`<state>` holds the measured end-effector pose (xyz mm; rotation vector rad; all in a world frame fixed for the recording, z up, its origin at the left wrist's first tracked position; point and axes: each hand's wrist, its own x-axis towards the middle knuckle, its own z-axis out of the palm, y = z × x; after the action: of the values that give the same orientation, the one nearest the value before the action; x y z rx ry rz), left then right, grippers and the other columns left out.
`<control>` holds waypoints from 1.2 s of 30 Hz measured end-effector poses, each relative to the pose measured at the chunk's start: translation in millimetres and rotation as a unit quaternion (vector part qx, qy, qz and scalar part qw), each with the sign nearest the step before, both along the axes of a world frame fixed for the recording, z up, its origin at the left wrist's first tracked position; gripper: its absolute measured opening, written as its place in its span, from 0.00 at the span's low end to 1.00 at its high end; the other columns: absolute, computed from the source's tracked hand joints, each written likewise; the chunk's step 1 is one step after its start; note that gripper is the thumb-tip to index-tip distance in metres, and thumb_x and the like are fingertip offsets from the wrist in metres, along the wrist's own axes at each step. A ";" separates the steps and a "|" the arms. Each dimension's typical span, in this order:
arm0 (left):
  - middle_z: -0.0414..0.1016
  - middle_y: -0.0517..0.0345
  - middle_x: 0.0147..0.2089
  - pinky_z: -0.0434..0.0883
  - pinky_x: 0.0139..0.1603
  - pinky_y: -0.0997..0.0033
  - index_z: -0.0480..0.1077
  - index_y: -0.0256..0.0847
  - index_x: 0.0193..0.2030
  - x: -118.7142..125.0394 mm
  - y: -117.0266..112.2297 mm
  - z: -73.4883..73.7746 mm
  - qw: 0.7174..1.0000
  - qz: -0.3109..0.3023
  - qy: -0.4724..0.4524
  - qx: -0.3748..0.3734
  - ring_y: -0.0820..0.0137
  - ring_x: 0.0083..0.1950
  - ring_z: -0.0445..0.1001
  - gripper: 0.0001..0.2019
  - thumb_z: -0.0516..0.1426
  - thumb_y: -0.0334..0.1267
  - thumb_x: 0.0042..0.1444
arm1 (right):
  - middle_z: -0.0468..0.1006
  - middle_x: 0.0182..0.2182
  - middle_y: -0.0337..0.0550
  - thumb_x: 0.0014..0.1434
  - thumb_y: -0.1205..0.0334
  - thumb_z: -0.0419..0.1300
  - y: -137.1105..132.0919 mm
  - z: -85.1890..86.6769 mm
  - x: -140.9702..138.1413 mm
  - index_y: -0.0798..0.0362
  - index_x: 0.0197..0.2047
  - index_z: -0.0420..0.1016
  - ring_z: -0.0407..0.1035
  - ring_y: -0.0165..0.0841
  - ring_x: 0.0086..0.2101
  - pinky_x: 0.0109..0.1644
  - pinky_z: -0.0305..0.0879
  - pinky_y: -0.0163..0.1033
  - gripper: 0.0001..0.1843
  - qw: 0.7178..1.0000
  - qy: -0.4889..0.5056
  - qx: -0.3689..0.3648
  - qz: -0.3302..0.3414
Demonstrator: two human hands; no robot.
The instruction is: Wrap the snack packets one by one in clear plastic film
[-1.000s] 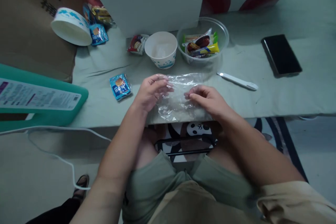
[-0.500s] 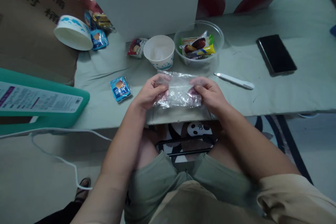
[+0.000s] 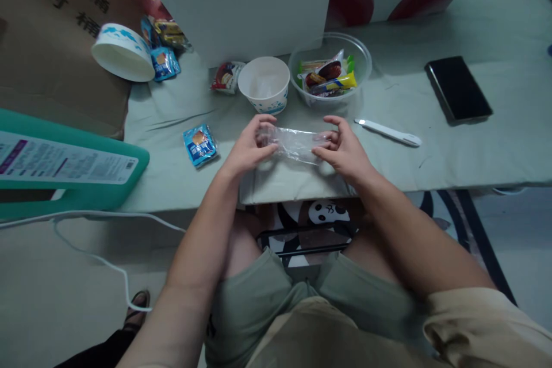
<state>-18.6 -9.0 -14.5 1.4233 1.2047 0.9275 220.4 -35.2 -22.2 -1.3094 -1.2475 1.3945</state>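
A clear plastic bag [image 3: 296, 143] is stretched into a narrow folded strip between my two hands, just above the table's near edge. My left hand [image 3: 251, 146] pinches its left end with curled fingers. My right hand [image 3: 342, 146] grips the right end the same way. Right behind the bag stands a white paper bowl [image 3: 264, 84] with blue print, and beside it a clear plastic bowl [image 3: 360, 52] holding several wrapped snacks.
A white utility knife [image 3: 387, 132] and a black phone [image 3: 458, 88] lie to the right. A blue snack packet [image 3: 199, 144] lies left of my hands. A second paper bowl [image 3: 122, 53] lies tipped at the far left among more packets. A white box [image 3: 241, 0] stands behind.
The bag lay spread flat under my hands; I gathered it up and folded it, and it is now a narrow strip held between both hands.
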 end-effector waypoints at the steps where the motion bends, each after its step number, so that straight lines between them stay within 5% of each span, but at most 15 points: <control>1: 0.70 0.57 0.47 0.68 0.38 0.74 0.69 0.45 0.49 -0.1 0.2 -0.3 0.998 0.052 0.018 0.039 0.72 0.39 0.70 0.25 0.68 0.33 0.43 | 0.73 0.36 0.40 0.44 0.56 0.68 0.1 0.4 -0.4 0.49 0.49 0.67 0.66 0.30 0.32 0.36 0.64 0.38 0.27 1.000 -0.013 -0.002 -0.002; 3: 0.69 0.57 0.46 0.68 0.43 0.72 0.69 0.45 0.46 2.2 -2.4 1.8 0.976 0.163 0.072 0.122 0.70 0.43 0.70 0.19 0.65 0.33 0.47 | 0.73 0.33 0.40 0.48 0.54 0.66 -0.6 1.8 -0.9 0.51 0.40 0.68 0.64 0.29 0.30 0.35 0.62 0.38 0.17 0.999 -0.046 0.005 -0.009; 5: 0.70 0.58 0.41 0.69 0.46 0.69 0.69 0.44 0.41 9.6 -9.6 5.0 0.954 0.201 0.125 0.183 0.68 0.43 0.69 0.09 0.62 0.35 0.53 | 0.75 0.35 0.42 0.50 0.54 0.64 -2.6 3.3 -2.1 0.51 0.33 0.67 0.64 0.29 0.31 0.36 0.61 0.38 0.13 0.997 -0.060 0.034 -0.024; 7: 0.72 0.57 0.40 0.70 0.49 0.66 0.69 0.43 0.40 21.8 -19.4 6.2 0.951 0.157 0.161 0.209 0.67 0.43 0.71 0.06 0.60 0.39 0.57 | 0.78 0.40 0.43 0.51 0.54 0.64 -5.7 4.1 -4.7 0.51 0.31 0.66 0.67 0.31 0.36 0.41 0.62 0.39 0.12 0.996 -0.041 0.074 -0.027; 10: 0.76 0.49 0.51 0.72 0.55 0.61 0.70 0.42 0.49 42.7 -31.8 1.1 0.967 0.064 0.155 0.189 0.62 0.54 0.74 0.15 0.60 0.46 0.59 | 0.79 0.41 0.42 0.52 0.55 0.64 -10.5 4.2 -10.9 0.51 0.31 0.64 0.70 0.32 0.40 0.46 0.64 0.40 0.13 0.995 0.014 0.099 -0.003; 12: 0.75 0.45 0.57 0.73 0.57 0.60 0.69 0.41 0.56 53.2 -35.0 -3.6 0.986 0.004 0.091 0.142 0.60 0.58 0.74 0.23 0.60 0.52 0.60 | 0.77 0.37 0.39 0.52 0.52 0.65 -12.8 5.0 -15.5 0.50 0.32 0.63 0.68 0.31 0.36 0.43 0.64 0.38 0.15 0.994 0.075 0.075 0.012; 15: 0.79 0.47 0.53 0.74 0.54 0.62 0.71 0.40 0.56 59.7 -31.7 -5.8 0.995 -0.070 0.004 0.068 0.60 0.52 0.78 0.27 0.60 0.58 0.59 | 0.71 0.30 0.35 0.50 0.48 0.66 -12.9 8.6 -19.4 0.48 0.32 0.62 0.64 0.29 0.30 0.36 0.64 0.36 0.19 0.979 0.204 -0.012 0.024; 18: 0.81 0.49 0.49 0.74 0.53 0.63 0.76 0.39 0.50 57.1 -22.7 -3.4 0.997 -0.053 0.002 0.055 0.61 0.50 0.78 0.23 0.61 0.57 0.59 | 0.74 0.32 0.37 0.50 0.47 0.65 -8.1 11.6 -16.8 0.48 0.35 0.67 0.69 0.31 0.33 0.39 0.68 0.38 0.17 0.968 0.246 -0.055 0.017; 21: 0.81 0.51 0.48 0.73 0.52 0.64 0.77 0.40 0.46 46.3 -12.7 -1.4 0.993 0.054 0.046 0.093 0.63 0.49 0.78 0.16 0.62 0.50 0.59 | 0.79 0.38 0.41 0.52 0.49 0.62 -0.9 10.0 -9.9 0.49 0.36 0.72 0.73 0.32 0.40 0.44 0.69 0.38 0.13 0.987 0.152 -0.033 -0.046; 25: 0.77 0.59 0.38 0.72 0.42 0.70 0.72 0.42 0.42 20.3 0.0 9.4 0.958 0.216 0.093 0.166 0.69 0.39 0.75 0.12 0.66 0.42 0.53 | 0.79 0.38 0.41 0.55 0.50 0.58 5.8 4.8 -5.3 0.50 0.36 0.70 0.73 0.32 0.39 0.40 0.67 0.37 0.12 0.994 0.079 -0.034 -0.069; 29: 0.68 0.61 0.32 0.71 0.44 0.67 0.67 0.42 0.29 4.1 21.9 44.3 0.887 0.317 0.227 0.248 0.69 0.37 0.70 0.11 0.67 0.34 0.50 | 0.76 0.35 0.40 0.57 0.50 0.56 9.7 4.8 -10.0 0.50 0.35 0.70 0.71 0.31 0.36 0.39 0.65 0.38 0.12 0.998 0.053 0.019 -0.036; 33: 0.71 0.59 0.33 0.70 0.54 0.62 0.72 0.41 0.32 20.7 62.3 80.3 0.857 0.247 0.400 0.212 0.65 0.44 0.72 0.08 0.65 0.26 0.48 | 0.74 0.31 0.40 0.58 0.51 0.55 15.0 7.0 -15.2 0.51 0.32 0.71 0.68 0.31 0.34 0.40 0.64 0.38 0.13 0.997 0.035 0.064 -0.016; 36: 0.78 0.50 0.43 0.69 0.57 0.54 0.76 0.32 0.45 41.2 98.7 85.8 0.811 0.165 0.548 0.123 0.60 0.50 0.74 0.13 0.61 0.25 0.51 | 0.72 0.28 0.39 0.58 0.52 0.55 18.8 6.8 -16.7 0.51 0.30 0.71 0.65 0.30 0.32 0.38 0.61 0.37 0.12 0.998 0.023 0.064 -0.013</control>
<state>22.6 89.8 71.3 2.1013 2.2991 0.4189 203.7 -16.4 -15.4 -1.1952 -1.2640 1.2972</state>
